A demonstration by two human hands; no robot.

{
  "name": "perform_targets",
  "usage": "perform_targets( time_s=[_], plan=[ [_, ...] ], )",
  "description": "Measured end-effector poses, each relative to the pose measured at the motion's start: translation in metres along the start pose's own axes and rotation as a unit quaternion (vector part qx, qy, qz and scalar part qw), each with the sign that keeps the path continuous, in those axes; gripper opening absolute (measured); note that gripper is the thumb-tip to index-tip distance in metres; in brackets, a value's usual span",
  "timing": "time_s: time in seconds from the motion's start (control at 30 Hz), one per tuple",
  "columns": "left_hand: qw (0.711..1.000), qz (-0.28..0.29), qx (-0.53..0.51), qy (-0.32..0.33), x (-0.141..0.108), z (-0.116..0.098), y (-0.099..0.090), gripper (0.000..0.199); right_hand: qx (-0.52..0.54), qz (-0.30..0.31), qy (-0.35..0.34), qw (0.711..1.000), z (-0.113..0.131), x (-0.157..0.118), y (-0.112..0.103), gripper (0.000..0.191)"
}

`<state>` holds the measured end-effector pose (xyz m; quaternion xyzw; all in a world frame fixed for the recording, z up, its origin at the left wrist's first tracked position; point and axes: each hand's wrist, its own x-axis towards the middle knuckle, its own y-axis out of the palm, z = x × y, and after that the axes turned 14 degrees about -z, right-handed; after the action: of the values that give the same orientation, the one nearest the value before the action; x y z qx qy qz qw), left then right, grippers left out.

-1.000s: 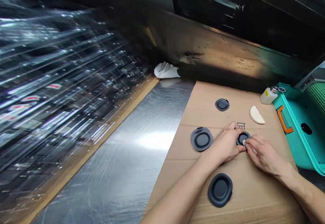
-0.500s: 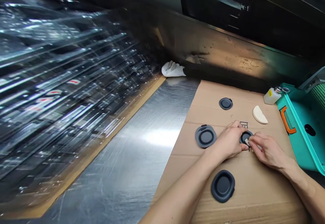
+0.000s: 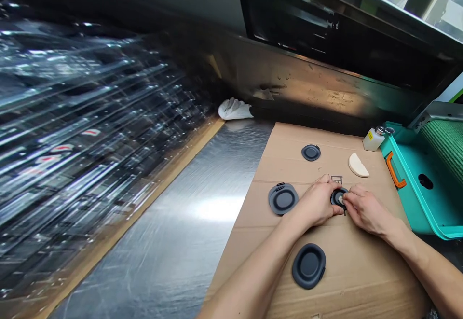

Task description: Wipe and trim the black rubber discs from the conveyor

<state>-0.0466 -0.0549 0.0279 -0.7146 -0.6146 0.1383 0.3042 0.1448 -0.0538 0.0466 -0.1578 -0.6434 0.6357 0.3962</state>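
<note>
On the cardboard sheet [image 3: 260, 203], my left hand [image 3: 323, 199] grips the rim of a small dark grey dished disc [image 3: 337, 194] between thumb and fingers. My right hand [image 3: 365, 209] pinches a small whitish piece [image 3: 340, 199] against the inside of that disc. The piece is mostly covered by my fingers, so its kind does not show. Three similar dark discs lie around my hands: a far disc [image 3: 311, 152], a left disc [image 3: 283, 198] with a clip-like tab, and a near disc [image 3: 308, 266]. A cream half-round pad [image 3: 358, 165] lies beyond my right hand.
A white bottle with a metal cap [image 3: 374, 138] stands beside a teal bin [image 3: 408, 193] with an orange handle [image 3: 395, 170]. Left are a bare metal surface [image 3: 173, 213] and stacked clear plastic packs [image 3: 90, 126]. A white glove or cloth [image 3: 235, 109] lies at the back.
The camera view has shifted, so everything sits slightly further left. My left hand stays on the disc; the right fingers have moved slightly across its inside with the whitish piece.
</note>
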Motion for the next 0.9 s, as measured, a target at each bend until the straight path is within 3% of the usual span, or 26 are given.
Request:
perform_targets(
  time_s=[0.2,0.33,0.43,0.5,0.63,0.8,0.9],
  plan=[
    [1.0,-0.01,0.005,0.014,0.0,0.001,0.002,0.044,0.007,0.005,0.012,1.0,0.004,0.008,0.003,0.016],
    [1.0,-0.006,0.003,0.006,0.001,0.001,0.002,0.06,0.005,0.035,-0.004,0.999,0.002,0.008,-0.002,0.019],
    [1.0,-0.003,0.011,0.004,0.001,-0.001,0.001,0.052,-0.036,0.006,0.026,0.999,0.003,0.008,-0.001,0.018],
    [1.0,-0.001,0.008,0.008,0.001,-0.001,0.001,0.047,-0.02,0.011,0.002,1.0,0.004,0.009,0.0,0.018],
    [1.0,0.002,0.005,0.003,0.001,0.0,0.001,0.058,-0.022,0.035,-0.016,0.999,0.001,0.01,-0.002,0.02],
    [1.0,-0.003,0.005,0.015,0.002,0.002,0.002,0.05,0.004,0.047,-0.03,0.998,0.0,0.013,-0.006,0.02],
    [1.0,0.0,0.005,0.015,0.002,0.002,0.003,0.054,-0.008,0.028,0.006,1.0,0.002,0.015,-0.002,0.021]
  ],
)
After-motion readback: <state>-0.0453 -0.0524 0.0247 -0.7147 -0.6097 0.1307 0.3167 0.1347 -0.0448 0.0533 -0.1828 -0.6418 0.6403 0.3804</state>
